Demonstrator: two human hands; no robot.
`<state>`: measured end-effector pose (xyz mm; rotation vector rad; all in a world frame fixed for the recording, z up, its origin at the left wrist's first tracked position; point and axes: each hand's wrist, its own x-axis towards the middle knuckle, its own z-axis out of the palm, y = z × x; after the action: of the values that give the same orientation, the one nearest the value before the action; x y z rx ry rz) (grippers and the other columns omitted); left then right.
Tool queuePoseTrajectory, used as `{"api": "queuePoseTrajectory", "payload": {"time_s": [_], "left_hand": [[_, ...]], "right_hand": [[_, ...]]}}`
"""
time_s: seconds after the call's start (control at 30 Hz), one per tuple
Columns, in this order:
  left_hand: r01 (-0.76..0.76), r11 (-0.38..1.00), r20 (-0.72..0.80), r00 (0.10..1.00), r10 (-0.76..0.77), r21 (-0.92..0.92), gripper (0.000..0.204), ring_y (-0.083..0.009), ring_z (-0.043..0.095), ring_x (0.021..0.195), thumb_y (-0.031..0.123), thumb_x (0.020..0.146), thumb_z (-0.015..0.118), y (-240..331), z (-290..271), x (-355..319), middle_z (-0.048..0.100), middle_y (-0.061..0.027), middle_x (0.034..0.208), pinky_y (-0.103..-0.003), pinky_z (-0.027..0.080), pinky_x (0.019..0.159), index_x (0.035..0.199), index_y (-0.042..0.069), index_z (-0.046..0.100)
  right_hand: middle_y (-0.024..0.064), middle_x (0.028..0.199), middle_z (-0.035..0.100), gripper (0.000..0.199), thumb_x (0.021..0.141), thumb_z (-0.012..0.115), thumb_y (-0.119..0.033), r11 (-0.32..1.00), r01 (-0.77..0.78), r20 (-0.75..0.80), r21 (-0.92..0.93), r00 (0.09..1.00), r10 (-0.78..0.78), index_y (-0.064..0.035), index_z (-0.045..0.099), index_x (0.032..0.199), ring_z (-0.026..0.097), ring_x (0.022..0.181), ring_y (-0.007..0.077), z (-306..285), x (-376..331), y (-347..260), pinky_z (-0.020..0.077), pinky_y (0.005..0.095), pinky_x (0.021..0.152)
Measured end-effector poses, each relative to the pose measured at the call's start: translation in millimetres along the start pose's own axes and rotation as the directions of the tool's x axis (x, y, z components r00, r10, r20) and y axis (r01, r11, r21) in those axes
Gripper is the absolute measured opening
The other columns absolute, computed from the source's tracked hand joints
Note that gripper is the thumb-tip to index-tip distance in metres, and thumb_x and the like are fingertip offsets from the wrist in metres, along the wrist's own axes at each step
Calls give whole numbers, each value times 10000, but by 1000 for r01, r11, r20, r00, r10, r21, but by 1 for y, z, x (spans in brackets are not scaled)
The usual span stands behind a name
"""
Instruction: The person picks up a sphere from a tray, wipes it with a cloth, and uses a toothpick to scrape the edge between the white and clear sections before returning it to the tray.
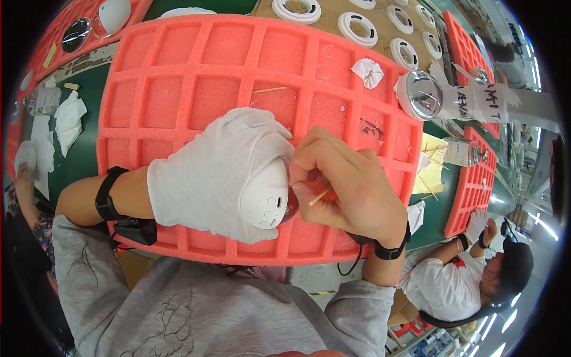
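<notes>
My left hand, in a white glove, is closed around a rounded white plastic housing with small slots on its side. A dark reddish, glossy part shows at the housing's right edge. My bare right hand pinches a thin wooden stick close against that edge. Its fingertips meet the housing's rim, and they hide the stick's far end. Both hands are above a pink foam tray with square compartments. Another thin stick lies in one compartment of the tray.
A crumpled white cloth lies on the tray's far right. White rings rest on cardboard beyond. To the right are a clear dome, a glass bottle and yellow paper. A co-worker sits at right; another person's arm shows at left.
</notes>
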<state>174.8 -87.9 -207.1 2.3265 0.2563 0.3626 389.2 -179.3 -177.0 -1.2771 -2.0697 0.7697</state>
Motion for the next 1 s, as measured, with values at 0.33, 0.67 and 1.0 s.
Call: {"api": "queuePoseTrajectory", "payload": {"time_s": [0.33,0.67,1.0], "left_hand": [[10,1000,46,999,-10,3,850,-439,496,1235,410,578,938,0,1,-2,556,-140,1276,-545,395,1053,1262,89,549],[19,1000,55,998,-20,23,834,-419,503,1234,416,575,931,5,7,5,570,-134,1250,-519,403,1059,1240,86,553],[52,999,66,997,-51,-14,891,-426,466,1288,445,569,941,2,11,5,542,-134,1337,-531,370,1086,1297,107,554]], "right_hand": [[68,825,560,141,809,637,24,955,-38,-65,293,996,60,-16,536,900,535,659,163,-8,-8,5,425,293,548],[68,787,555,168,916,638,-127,965,-82,-43,249,994,96,7,560,852,525,655,180,-10,-14,10,418,294,563],[84,760,581,63,904,617,-57,865,-263,137,428,965,225,-26,588,857,590,649,188,-27,-19,2,442,299,535]]}}
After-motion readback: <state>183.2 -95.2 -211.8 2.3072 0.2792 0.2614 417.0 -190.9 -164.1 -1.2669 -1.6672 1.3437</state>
